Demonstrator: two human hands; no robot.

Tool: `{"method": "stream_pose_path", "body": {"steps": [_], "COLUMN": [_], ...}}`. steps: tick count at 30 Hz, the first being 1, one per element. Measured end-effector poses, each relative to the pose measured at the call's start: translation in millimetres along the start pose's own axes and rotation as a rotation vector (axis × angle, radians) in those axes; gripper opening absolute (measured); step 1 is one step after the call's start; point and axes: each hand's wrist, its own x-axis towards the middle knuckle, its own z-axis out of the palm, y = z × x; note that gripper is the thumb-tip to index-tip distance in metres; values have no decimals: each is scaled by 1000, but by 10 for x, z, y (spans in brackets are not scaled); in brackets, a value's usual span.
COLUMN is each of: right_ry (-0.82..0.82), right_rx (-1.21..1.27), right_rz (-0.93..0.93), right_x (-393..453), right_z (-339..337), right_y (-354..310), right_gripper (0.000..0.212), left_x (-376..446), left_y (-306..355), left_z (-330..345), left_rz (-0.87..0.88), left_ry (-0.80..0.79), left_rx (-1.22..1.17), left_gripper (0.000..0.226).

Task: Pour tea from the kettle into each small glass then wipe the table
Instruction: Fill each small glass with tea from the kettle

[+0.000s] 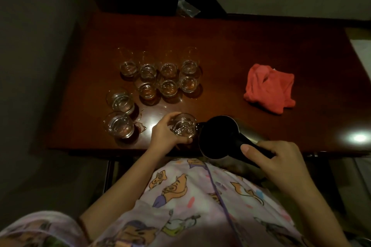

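Observation:
My left hand (164,134) grips a small clear glass (183,127) near the front edge of the dark wooden table (251,46). My right hand (279,160) holds the black handle of a dark kettle (218,136), which is tilted with its spout at the glass's rim. Several other small glasses (160,74) stand in two rows further back, some with amber liquid at the bottom. Two more glasses (120,112) stand at the left, next to a small spill (141,126).
A crumpled red cloth (269,90) lies on the table's right side. A dark object and a clear packet (186,8) sit behind the table's far edge. Bright light reflections show on the tabletop near the front.

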Motion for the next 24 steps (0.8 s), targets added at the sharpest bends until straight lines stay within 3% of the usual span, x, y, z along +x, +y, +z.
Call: {"method": "stream_pose_path", "body": {"steps": [9, 15, 24], "right_ry": [59, 120, 93], "right_rx": [339, 533, 560], "right_rz": [112, 122, 60], "right_x": [42, 83, 387], "right_z": [140, 282, 402], "right_y": [11, -80, -305], "right_gripper": [67, 58, 55], "left_x": [85, 89, 176], "left_y": [-3, 75, 206], "left_z": [-110, -303, -767], "left_rz": [11, 60, 27], "left_ry": [30, 64, 150], "left_rx": [-40, -9, -39], "left_gripper": [79, 78, 79]}}
